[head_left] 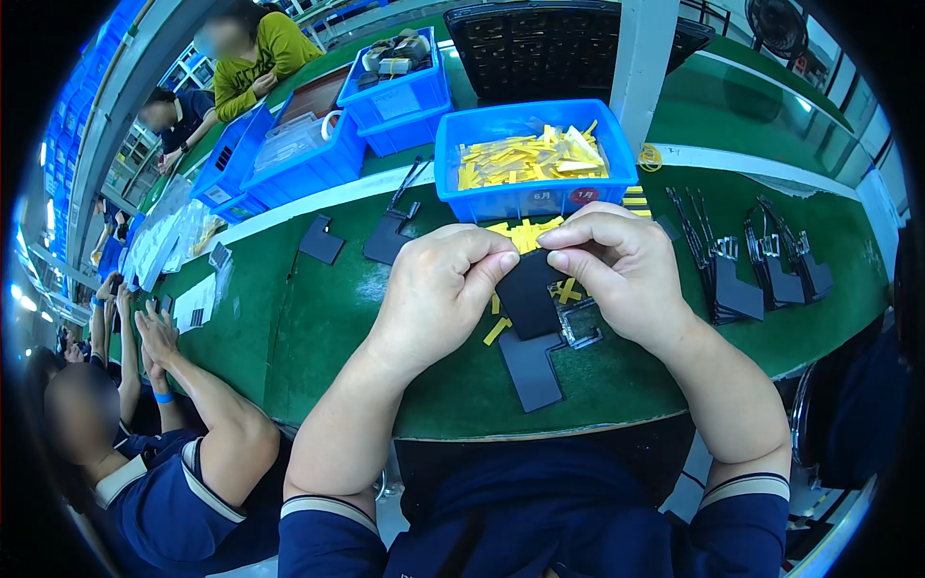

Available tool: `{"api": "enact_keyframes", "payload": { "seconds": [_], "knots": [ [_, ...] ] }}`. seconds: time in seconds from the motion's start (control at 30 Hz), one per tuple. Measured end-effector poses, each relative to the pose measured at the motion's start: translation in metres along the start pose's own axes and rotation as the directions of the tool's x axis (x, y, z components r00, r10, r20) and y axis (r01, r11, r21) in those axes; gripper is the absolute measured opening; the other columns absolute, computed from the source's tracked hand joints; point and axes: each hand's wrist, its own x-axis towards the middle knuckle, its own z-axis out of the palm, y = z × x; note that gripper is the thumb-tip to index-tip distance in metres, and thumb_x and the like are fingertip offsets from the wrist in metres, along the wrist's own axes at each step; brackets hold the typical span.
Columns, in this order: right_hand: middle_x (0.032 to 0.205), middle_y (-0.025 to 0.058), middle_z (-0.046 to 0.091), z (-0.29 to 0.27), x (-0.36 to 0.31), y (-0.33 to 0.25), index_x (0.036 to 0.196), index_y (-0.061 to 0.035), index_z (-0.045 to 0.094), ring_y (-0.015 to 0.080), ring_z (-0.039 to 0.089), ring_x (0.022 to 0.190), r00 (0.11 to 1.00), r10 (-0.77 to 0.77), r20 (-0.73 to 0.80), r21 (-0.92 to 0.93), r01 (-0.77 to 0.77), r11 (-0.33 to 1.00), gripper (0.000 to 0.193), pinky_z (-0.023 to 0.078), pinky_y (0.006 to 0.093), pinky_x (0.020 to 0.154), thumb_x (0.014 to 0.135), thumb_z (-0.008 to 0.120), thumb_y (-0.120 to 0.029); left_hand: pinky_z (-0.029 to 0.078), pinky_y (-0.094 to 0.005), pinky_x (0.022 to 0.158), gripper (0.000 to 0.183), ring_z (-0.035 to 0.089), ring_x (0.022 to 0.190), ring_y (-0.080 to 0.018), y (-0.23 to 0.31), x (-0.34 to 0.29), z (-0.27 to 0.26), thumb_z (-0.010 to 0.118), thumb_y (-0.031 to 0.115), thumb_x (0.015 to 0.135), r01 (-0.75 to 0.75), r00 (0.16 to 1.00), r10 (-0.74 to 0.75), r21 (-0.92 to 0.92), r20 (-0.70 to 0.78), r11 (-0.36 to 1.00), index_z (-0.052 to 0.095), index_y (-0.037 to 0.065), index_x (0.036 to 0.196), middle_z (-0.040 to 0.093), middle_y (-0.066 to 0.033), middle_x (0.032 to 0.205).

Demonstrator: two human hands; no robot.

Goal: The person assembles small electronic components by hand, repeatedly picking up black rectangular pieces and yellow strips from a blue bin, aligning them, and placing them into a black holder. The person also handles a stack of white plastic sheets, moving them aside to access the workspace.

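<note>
Between my hands is a flat black piece (528,301), its upper edge pinched at both corners. My left hand (434,289) has thumb and fingertips closed at the left corner. My right hand (626,275) is closed in a pinch at the right corner; whether it also grips a yellow strip there I cannot tell. Yellow strips (525,234) lie just beyond the fingertips, and another yellow strip (497,331) lies to the left of the black piece. Below it, partly covered, rests a dark grey L-shaped part (533,374). A clear plastic frame-like piece (581,328) sits beside them.
A blue bin (535,199) full of yellow strips stands ahead. Grey parts with black cables (734,289) lie on the green table to the right; another grey part (321,241) lies left. More blue bins (306,159) stand back left. A co-worker's arm (217,385) reaches in at left.
</note>
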Motion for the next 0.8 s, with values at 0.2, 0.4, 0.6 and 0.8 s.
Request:
{"api": "enact_keyframes", "payload": {
  "seconds": [0.2, 0.4, 0.6, 0.8],
  "knots": [
    [0.080, 0.0067, 0.062, 0.003, 0.000, -0.003, 0.086, 0.0001, 0.067, 0.0121, 0.060, 0.071, 0.988, 0.131, -0.076, 0.093, -0.124, 0.988, 0.010, 0.049, 0.0240, 0.066, 0.075, 0.065, 0.002, 0.047, -0.0228, 0.060, 0.017, 0.058, 0.064, -0.0105, -0.001, 0.003, -0.005, 0.059, 0.011, 0.086, 0.131, 0.990, -0.117, -0.194, 0.084, 0.972, 0.066, -0.004, 0.090, 0.063, -0.0072, 0.075],
    [0.079, 0.0060, 0.061, 0.004, -0.001, -0.004, 0.085, 0.0004, 0.068, 0.0117, 0.060, 0.070, 0.980, 0.161, -0.119, 0.094, -0.150, 0.984, 0.010, 0.049, 0.0238, 0.065, 0.076, 0.066, 0.001, 0.047, -0.0234, 0.063, 0.020, 0.059, 0.069, -0.0096, -0.005, 0.003, -0.012, 0.063, 0.015, 0.083, 0.271, 0.958, -0.229, -0.273, 0.174, 0.923, 0.066, -0.004, 0.090, 0.064, -0.0062, 0.078],
    [0.078, 0.0069, 0.062, 0.006, -0.002, -0.003, 0.084, 0.0005, 0.067, 0.0136, 0.061, 0.069, 0.986, 0.100, -0.134, 0.053, -0.093, 0.994, 0.009, 0.049, 0.0249, 0.064, 0.075, 0.065, 0.002, 0.048, -0.0237, 0.063, 0.019, 0.059, 0.069, -0.0092, 0.003, 0.003, -0.010, 0.069, 0.013, 0.078, 0.221, 0.974, -0.202, -0.227, 0.104, 0.948, 0.067, -0.002, 0.089, 0.065, -0.0047, 0.078],
    [0.075, 0.0101, 0.061, 0.009, -0.005, -0.005, 0.082, 0.0010, 0.066, 0.0198, 0.061, 0.067, 0.994, -0.070, -0.084, -0.096, 0.062, 0.993, 0.009, 0.049, 0.0282, 0.062, 0.074, 0.064, 0.003, 0.047, -0.0223, 0.065, 0.017, 0.058, 0.071, -0.0075, 0.003, 0.003, 0.000, 0.069, 0.013, 0.078, 0.186, 0.981, -0.176, -0.136, 0.085, 0.973, 0.068, -0.001, 0.088, 0.065, -0.0040, 0.079]
  ]
}}
